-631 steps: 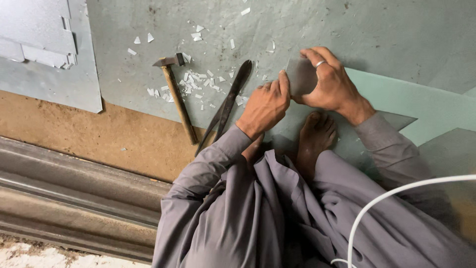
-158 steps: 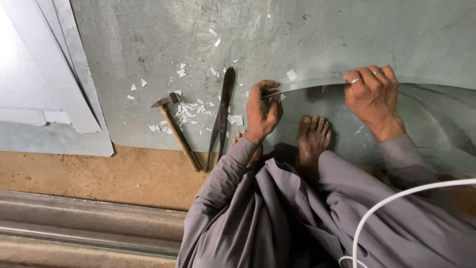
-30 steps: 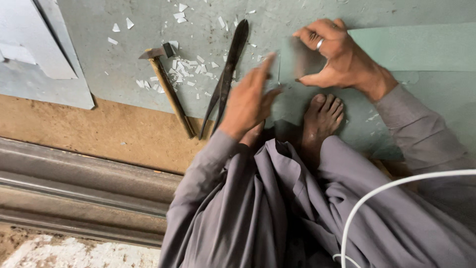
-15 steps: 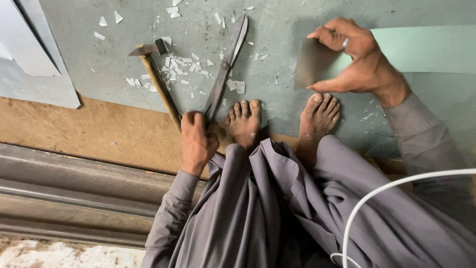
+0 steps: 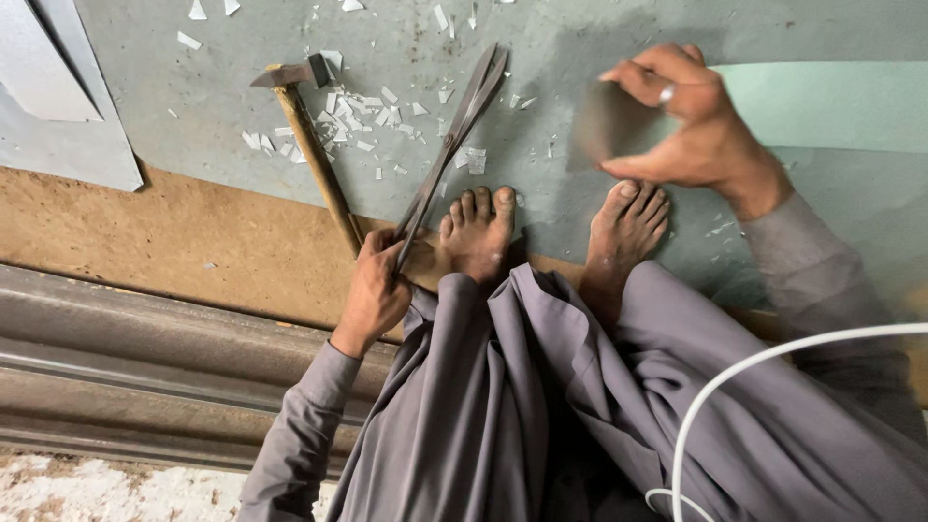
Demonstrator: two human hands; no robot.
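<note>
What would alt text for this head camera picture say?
A seated person's left hand grips the handles of long metal shears lying on a sheet of metal, while the right hand holds a small metal piece. A hammer lies nearby.

The left hand (image 5: 375, 290) grips the handles of the long shears (image 5: 452, 135), hemmed in by the hammer (image 5: 311, 145) lying just to its left and the left foot (image 5: 478, 232) just to its right; small metal scraps (image 5: 358, 116) litter the sheet between hammer and shears; bare brown board (image 5: 174, 232) lies open further left; the right hand (image 5: 681, 121) holds a small metal piece (image 5: 604, 126) above the right foot (image 5: 626, 227), with bare sheet metal (image 5: 580, 39) open beyond it.
</note>
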